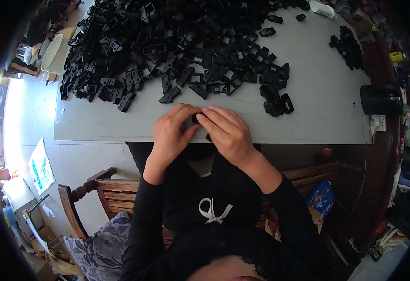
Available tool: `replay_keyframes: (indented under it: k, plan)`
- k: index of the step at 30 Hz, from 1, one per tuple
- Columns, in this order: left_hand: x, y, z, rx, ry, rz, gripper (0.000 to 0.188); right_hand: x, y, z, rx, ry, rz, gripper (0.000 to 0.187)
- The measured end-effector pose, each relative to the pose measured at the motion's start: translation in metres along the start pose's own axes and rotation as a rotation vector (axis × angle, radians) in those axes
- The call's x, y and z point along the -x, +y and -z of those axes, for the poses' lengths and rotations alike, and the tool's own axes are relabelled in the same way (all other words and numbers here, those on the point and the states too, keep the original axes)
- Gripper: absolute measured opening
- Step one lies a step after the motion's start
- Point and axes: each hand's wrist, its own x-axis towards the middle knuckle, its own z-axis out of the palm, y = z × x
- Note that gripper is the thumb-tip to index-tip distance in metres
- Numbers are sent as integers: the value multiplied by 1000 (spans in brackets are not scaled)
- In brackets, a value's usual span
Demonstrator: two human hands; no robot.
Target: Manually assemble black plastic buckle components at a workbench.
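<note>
Just over the front edge of the grey table (317,126), both my hands close around one small black plastic part (195,119). My left hand (174,129) grips it from the left, thumb and fingers curled round it. From the other side, my right hand (228,131) presses its fingers over the top. Most of the part is hidden by my fingers. Beyond my hands lies a big heap of similar black plastic parts (153,48), the nearest loose piece (169,96) lying a little past my left fingers.
A small cluster of black parts (274,99) lies right of my hands, and another pile (349,49) at the far right. A black cylindrical object (381,99) stands by the right edge. Below are a wooden bench (118,185) and a patterned cushion (104,246).
</note>
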Motion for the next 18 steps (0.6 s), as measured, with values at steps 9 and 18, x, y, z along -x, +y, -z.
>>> replay_keyframes:
  k: [9, 18]
  plan:
    - [3, -2, -1, -8, 0, -36, 36, 2, 3, 7, -109, -90, -47, 39]
    - [8, -6, 2, 8, -9, -73, 36, 28, -10, 3, 100, -273, -54, 48]
